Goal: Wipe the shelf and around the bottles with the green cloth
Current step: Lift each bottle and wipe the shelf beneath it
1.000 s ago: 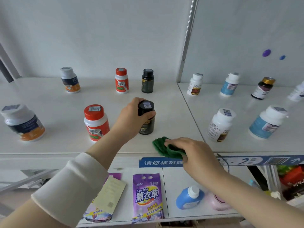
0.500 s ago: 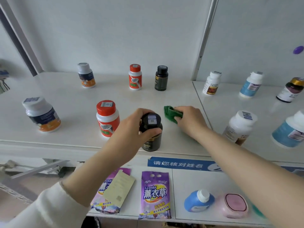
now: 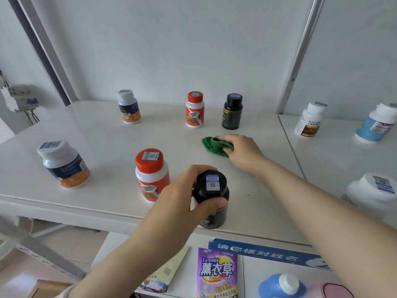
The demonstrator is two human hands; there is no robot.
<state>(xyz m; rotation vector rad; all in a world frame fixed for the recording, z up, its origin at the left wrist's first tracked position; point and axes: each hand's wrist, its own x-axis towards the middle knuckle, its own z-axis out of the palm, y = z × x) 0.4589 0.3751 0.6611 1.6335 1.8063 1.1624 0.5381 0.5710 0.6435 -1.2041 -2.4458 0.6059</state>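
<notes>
My right hand (image 3: 242, 150) holds the green cloth (image 3: 216, 145) down on the white shelf (image 3: 103, 143), mid-depth, just in front of the rear black bottle (image 3: 232, 111). My left hand (image 3: 189, 203) grips the front black bottle (image 3: 211, 196) by its cap and shoulder near the shelf's front edge. Next to it on the left stands a red-capped bottle (image 3: 151, 174). Another red-capped bottle (image 3: 194, 109) stands at the back.
Two white-capped blue-and-orange bottles (image 3: 64, 165) (image 3: 129, 106) stand on the left. More bottles (image 3: 309, 119) occupy the adjoining shelf panel on the right. A lower shelf holds a purple lavender pouch (image 3: 216, 274), a blue jug (image 3: 281, 286) and a blue label strip (image 3: 268, 253).
My right hand has slid the green cloth from the shelf's front edge back toward the rear black bottle. My left hand has kept its grip on the front black bottle.
</notes>
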